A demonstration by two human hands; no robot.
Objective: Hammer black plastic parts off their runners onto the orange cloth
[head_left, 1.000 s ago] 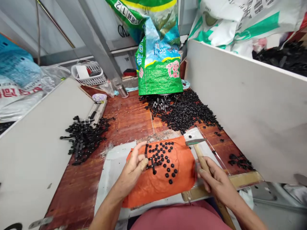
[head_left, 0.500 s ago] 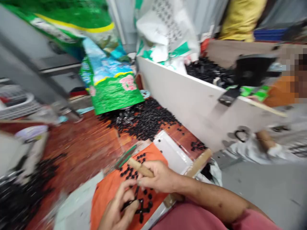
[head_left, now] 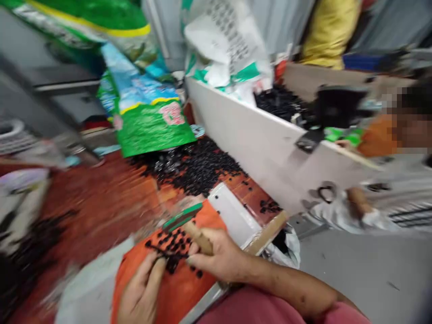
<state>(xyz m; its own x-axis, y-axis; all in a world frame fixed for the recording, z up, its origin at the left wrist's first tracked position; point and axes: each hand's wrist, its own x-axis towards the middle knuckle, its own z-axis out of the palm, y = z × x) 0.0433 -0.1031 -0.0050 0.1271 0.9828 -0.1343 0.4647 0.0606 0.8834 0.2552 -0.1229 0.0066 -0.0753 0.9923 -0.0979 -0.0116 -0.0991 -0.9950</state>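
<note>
I see thumb and finger of the left hand (head_left: 141,285) pinching a black strip (head_left: 158,250), probably light and bendable, best held near its end, over orange cloth (head_left: 177,299), while the right hand (head_left: 218,255) clasps a wooden handle (head_left: 200,238).

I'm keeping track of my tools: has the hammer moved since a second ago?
Yes, leftward against the orange cloth: the hammer had its head by the cloth's far right corner and now shows it across the far edge, left of that corner.
</note>
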